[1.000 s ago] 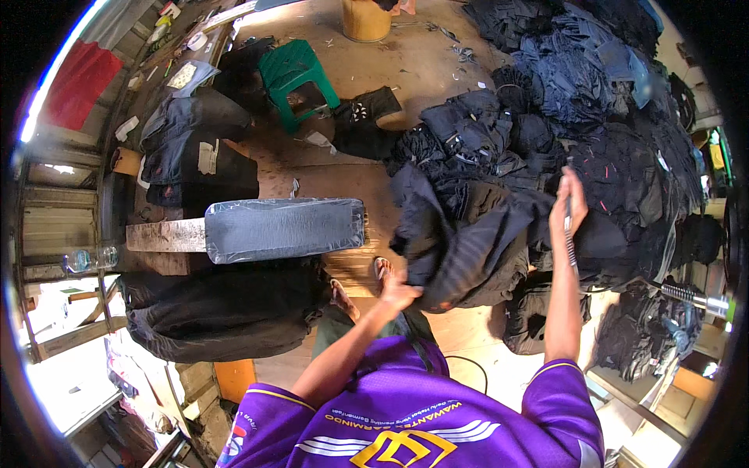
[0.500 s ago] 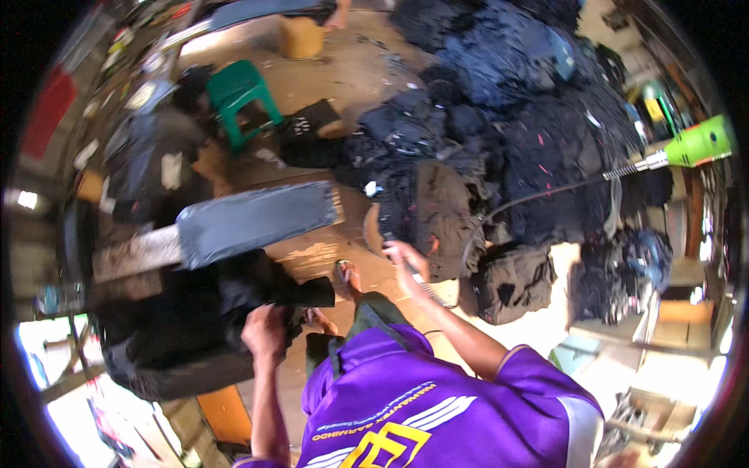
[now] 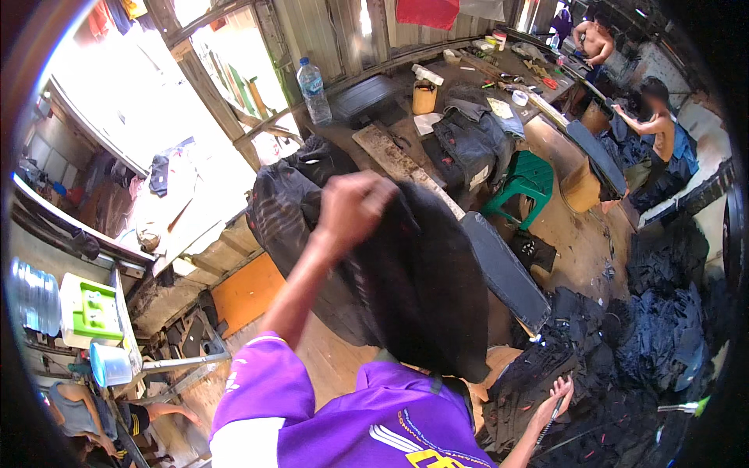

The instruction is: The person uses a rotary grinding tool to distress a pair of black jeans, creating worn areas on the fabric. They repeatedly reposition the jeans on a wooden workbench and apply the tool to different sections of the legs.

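Observation:
My left hand (image 3: 355, 210) is closed in a blurred fist on a black garment (image 3: 425, 273), which hangs in front of me beside a plank covered in dark plastic (image 3: 503, 269). Behind that hand lies a heap of dark garments (image 3: 285, 199). Low on the right, my right hand (image 3: 555, 398) is palm up, fingers curled loosely round the thin handpiece of a flexible shaft (image 3: 551, 421) with a coiled spring sleeve. Part of the handpiece is hidden by the hand. Piles of dark cloth (image 3: 562, 351) lie beyond it.
A green plastic stool (image 3: 521, 187) stands past the covered plank. Near the wall are a water bottle (image 3: 312, 90) and a yellow container (image 3: 424, 97). Two people (image 3: 659, 132) are at the far right, another (image 3: 82, 409) at lower left. A green tool's edge (image 3: 702, 405) shows at right.
My view has swung to the left. My left hand has risen with the black garment, which now spreads out below it. The right hand still has the handpiece, now lower right in view.

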The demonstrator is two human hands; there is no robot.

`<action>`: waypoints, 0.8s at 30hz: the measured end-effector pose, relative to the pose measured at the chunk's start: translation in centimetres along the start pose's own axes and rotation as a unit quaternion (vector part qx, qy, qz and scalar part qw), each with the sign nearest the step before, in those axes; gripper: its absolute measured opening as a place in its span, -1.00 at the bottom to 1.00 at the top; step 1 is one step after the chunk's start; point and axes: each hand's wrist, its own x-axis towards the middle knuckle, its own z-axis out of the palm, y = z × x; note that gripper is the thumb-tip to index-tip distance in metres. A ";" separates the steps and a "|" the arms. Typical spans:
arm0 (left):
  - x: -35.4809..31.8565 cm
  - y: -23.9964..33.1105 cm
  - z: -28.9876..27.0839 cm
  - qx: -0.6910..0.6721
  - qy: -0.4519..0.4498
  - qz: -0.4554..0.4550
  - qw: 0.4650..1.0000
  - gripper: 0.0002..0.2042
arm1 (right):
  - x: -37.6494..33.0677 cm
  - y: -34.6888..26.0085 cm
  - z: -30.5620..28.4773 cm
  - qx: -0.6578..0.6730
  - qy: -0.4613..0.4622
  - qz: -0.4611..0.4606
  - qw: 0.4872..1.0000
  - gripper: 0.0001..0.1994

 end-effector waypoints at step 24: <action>-25.7 16.5 33.9 -0.207 -0.646 0.069 0.731 -0.64 | 5.4 12.6 -5.1 -0.143 0.189 0.038 0.971 -0.42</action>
